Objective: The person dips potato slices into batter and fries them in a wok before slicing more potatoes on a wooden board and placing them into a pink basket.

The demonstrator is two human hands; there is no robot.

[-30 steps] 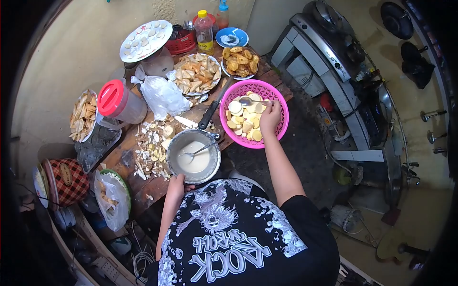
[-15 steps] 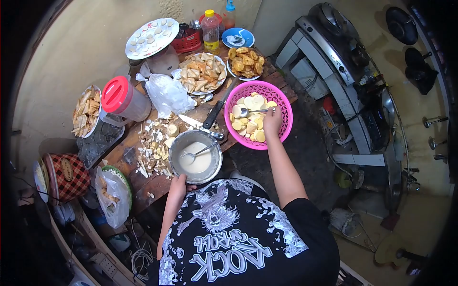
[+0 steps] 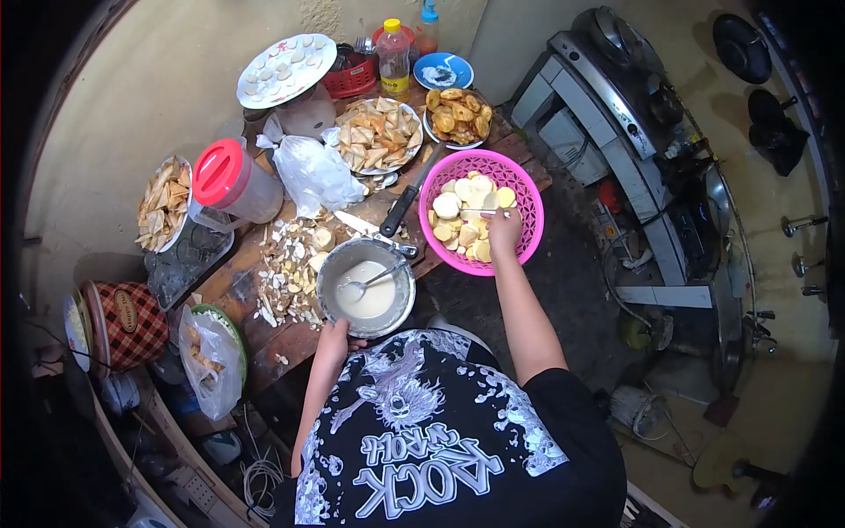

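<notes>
My right hand (image 3: 504, 231) is closed around the handle of a metal spoon (image 3: 478, 211) inside a pink plastic basket (image 3: 531, 180). Pale yellow peeled slices (image 3: 475, 187) fill the bottom of the basket. One round slice (image 3: 447, 206) covers the spoon's head, which is hidden. At the table's front edge, my left hand (image 3: 334, 341) grips the near side of a grey metal pot (image 3: 405, 308). White batter (image 3: 374, 302) lies in the pot, with a second spoon (image 3: 355, 290) leaning in it.
Peelings (image 3: 286, 273), a knife (image 3: 400, 209) and a peeler (image 3: 387, 242) lie behind the pot. Farther back are a red-lidded pitcher (image 3: 251, 189), a plastic bag (image 3: 317, 172), plates of folded pastries (image 3: 378, 136), fried slices (image 3: 458, 114) and an oil bottle (image 3: 393, 62). A stove (image 3: 598, 84) stands right.
A pale slice now sits over the spoon's head, which showed bare before. My right hand has shifted slightly down in the basket. My left hand keeps its hold on the pot.
</notes>
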